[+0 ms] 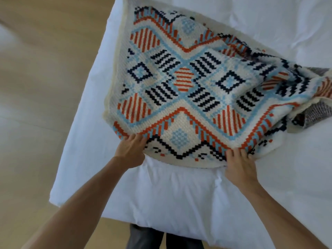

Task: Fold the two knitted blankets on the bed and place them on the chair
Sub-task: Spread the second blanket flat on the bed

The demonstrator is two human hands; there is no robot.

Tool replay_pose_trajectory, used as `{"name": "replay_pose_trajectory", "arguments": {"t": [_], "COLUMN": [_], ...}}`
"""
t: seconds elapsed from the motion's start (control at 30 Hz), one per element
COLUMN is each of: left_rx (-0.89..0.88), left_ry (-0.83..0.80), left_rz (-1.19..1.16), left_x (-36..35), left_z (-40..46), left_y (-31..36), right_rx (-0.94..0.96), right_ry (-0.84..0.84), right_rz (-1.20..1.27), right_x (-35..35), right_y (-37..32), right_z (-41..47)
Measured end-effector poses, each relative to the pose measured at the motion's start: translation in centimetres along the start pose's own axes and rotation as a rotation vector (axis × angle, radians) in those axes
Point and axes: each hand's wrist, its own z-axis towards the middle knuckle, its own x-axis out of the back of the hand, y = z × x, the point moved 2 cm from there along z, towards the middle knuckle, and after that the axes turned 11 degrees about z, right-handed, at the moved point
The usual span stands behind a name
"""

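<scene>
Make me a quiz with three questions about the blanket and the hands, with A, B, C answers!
1. Where does the patterned knitted blanket lie?
A. on the white bed
B. on a chair
C. on the floor

2. Which colour is missing from its pattern?
A. orange
B. green
C. light blue

3. What are the two hands doing?
A. hanging idle
B. holding the blanket's near edge
C. clapping

Answers:
1 A: the white bed shows all round the blanket.
2 B: only cream, orange, light blue and dark navy appear.
3 B: the left hand and right hand each grip the near edge, one at each side.
</scene>
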Motion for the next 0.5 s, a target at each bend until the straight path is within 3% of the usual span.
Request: {"name": "replay_pose_trajectory", "arguments": {"t": [0.13,0.23,0.37,0.5], "left_rx": [0.109,0.153,0.007,-0.071], "left_ry": [-0.011,0.083,0.275,0.286], "left_rz": [0.144,0.182,0.118,0.046], "left_x": [-2.4,-3.0,-2.5,-1.9], "left_z": [-0.9,-1.1,-0.9,-0.5], "left_y": [-1.8,-2.2,-2.5,-3.4], "right_rx": [0.191,0.243,0.158,0.149], "right_ry": [-0.010,-0.038,-0.033,-0.029], "right_rz": [0.116,0.147,0.155,0.165], "right_x": [-1.0,-2.5,-2.8,-2.4], "right_y": [-7.3,-11.9,-14.6,-14.8], "right_z": [0.6,0.8,1.3,1.7]}}
